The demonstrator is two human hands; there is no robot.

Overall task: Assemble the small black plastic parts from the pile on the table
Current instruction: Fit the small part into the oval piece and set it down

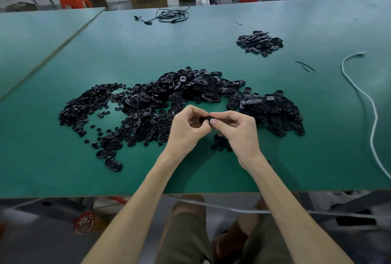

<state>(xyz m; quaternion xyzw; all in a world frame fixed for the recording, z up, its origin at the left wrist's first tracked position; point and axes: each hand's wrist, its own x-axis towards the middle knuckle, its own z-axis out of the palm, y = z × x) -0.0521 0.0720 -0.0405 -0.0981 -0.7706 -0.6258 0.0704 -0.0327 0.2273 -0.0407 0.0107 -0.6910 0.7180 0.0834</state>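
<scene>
**One black part pinched between both my hands, just near of the pile**

My left hand [188,125] and right hand [234,128] meet above the green counter [63,168], fingertips facing. Between them I hold a single black part [206,120]. The fingers [196,110] of my left hand curl round its left end, and the thumb and forefinger of my right hand pinch its right end. The part lies directly between the two hands and equally close to each, so neither has to reach. Its long axis appears to run left to right, from one hand to the other. Most of it is hidden, so I cannot tell which face points up, or whether it is one piece or two already mated. I judge the coming move to be a squeeze that seats the pieces together. The main pile [179,94] of oval shells lies just far of my hands, with a spread of smaller pieces [84,105] at its left. A small separate heap [259,42] sits well apart at the far right. A white cable [368,103] trails along the right side.
</scene>
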